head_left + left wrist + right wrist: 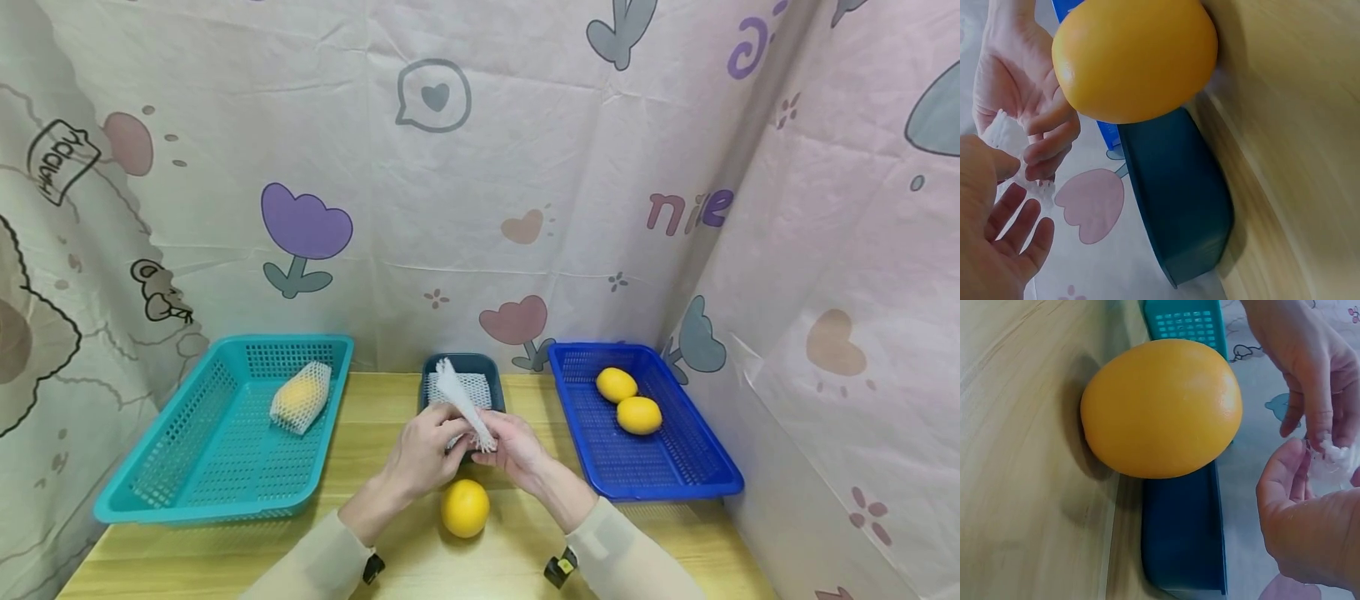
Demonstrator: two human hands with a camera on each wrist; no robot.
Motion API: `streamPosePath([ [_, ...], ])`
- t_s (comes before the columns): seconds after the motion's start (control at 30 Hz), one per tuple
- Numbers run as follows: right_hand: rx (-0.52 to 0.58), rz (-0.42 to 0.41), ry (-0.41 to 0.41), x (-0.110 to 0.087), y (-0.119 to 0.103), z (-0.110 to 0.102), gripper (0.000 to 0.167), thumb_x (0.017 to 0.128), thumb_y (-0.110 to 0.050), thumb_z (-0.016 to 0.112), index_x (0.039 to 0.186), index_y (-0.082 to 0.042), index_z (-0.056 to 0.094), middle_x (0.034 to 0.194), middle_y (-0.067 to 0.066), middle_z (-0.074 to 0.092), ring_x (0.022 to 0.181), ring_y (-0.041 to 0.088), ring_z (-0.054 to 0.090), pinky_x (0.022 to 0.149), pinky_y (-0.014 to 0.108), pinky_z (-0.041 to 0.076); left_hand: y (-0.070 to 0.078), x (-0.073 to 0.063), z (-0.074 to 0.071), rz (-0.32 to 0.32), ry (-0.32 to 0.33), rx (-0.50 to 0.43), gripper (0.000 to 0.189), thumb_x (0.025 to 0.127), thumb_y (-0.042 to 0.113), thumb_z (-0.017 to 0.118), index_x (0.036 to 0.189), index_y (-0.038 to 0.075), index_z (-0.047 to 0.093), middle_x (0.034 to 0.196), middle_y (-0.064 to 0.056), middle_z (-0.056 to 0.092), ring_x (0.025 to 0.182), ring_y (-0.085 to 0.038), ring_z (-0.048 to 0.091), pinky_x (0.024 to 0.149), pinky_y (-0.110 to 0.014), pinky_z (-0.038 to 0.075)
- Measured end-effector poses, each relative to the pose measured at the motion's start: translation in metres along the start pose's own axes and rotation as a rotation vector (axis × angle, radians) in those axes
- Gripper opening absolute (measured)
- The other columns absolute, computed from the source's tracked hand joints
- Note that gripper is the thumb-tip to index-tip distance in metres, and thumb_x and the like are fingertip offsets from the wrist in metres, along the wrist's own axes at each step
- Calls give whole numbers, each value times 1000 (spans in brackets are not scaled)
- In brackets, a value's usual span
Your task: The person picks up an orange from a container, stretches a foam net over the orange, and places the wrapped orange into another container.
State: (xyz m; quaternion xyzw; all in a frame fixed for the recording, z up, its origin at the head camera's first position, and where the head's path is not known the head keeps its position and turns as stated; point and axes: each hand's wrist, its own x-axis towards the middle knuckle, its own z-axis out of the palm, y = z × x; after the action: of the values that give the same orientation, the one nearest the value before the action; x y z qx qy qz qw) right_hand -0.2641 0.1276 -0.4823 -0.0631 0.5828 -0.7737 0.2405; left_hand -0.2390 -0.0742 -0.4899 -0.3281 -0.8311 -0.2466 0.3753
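Note:
A white foam net sleeve (462,402), narrow and bunched, stands up between my two hands above the small dark teal bin. My left hand (426,450) pinches its lower end from the left, with the other fingers loosely spread in the left wrist view. From the other side my right hand (519,450) holds the same end between thumb and fingers, also seen with the net (1333,464) in the right wrist view. On the table just below the hands sits a bare yellow-orange fruit (465,508), like an orange, touched by neither hand.
More white netting (474,388) lies in the small dark teal bin (498,367). A turquoise basket (225,467) at left holds a netted fruit (302,397). At right, a blue basket (675,467) holds two bare yellow fruits (639,415). A printed curtain (450,208) hangs behind.

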Motion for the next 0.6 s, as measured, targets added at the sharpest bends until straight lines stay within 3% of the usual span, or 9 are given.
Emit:
streamPosePath([
  [0.1,38,-17,9,-1,-2,0,19,117,-21,58,115,-18,77,95,-9,83,81,4,76,75,21,62,0,-3,0,-12,0,5,23,84,9,95,104,16,87,109,-4,79,95,-22,74,79,-37,66],
  [0.23,95,-52,21,-2,-3,-1,17,111,-4,61,119,-15,72,101,-8,82,90,5,79,80,21,65,0,-6,0,-52,23,-52,26,82,3,94,106,11,87,109,-10,80,89,-23,77,75,-35,67],
  [0.4,127,-92,16,-5,-3,-2,27,105,6,66,122,-14,71,103,-5,79,95,6,80,88,24,67,2,-9,-2,-224,-9,-258,29,84,-4,88,111,5,83,104,-11,81,78,-14,72,66,-24,63],
  [0.5,126,-113,2,-6,-2,-3,29,103,8,69,122,-13,74,104,-4,80,96,7,79,89,23,67,4,-9,-5,-329,-34,-346,30,85,-6,83,114,3,81,103,-11,84,84,-13,75,73,-26,65],
  [0.6,122,-118,-6,-6,-1,-4,33,102,12,67,123,-12,76,104,-4,81,96,8,79,89,23,67,7,-9,-7,-395,-49,-387,29,86,-7,75,113,2,81,105,-14,85,92,-22,80,82,-33,68],
])
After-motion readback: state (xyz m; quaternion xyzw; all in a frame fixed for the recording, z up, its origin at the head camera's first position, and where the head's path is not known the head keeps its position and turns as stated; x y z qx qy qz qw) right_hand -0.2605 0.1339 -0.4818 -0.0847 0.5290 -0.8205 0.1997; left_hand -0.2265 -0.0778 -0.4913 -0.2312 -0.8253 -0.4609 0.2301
